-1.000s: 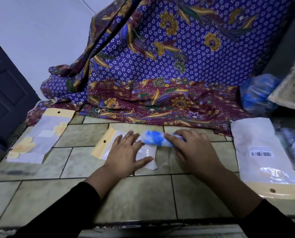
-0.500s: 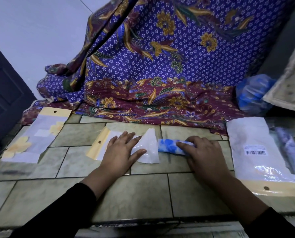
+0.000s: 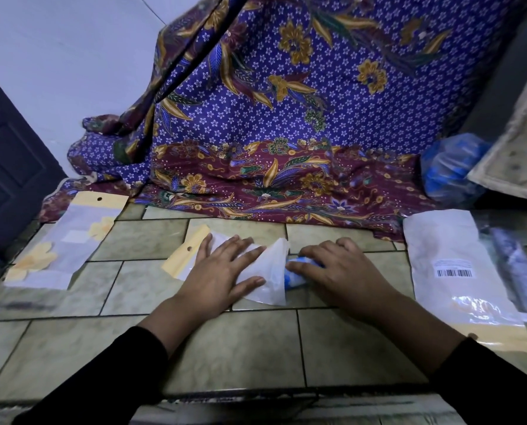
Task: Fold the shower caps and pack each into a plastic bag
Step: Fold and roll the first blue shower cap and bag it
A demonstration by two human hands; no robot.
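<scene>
The left hand (image 3: 222, 271) lies flat, palm down, fingers straight and fanned, pressing the middle of the bag (image 3: 273, 273) onto the tiles (image 3: 250, 348). Its thumb points right, along the bag's near edge. The forearm runs back toward the camera in a black sleeve (image 3: 102, 381).

The right hand (image 3: 340, 271) is arched, knuckles up, fingers curled down over the cap (image 3: 296, 278), which it holds against the tiles. Only the cap's left end shows beyond the fingertips.

The cap is a tight blue-and-white roll. Its long axis runs left to right, and the visible end points left at the bag's mouth. That end meets the mouth's edge; whether it is inside cannot be told.

The bag's long axis also runs left to right, with its yellow header to the far left and its mouth lifted off the tiles on the right.

A second bag (image 3: 66, 250) lies well to the left, a barcoded packet (image 3: 449, 256) to the right, and a patterned cloth (image 3: 286, 118) hangs behind.
</scene>
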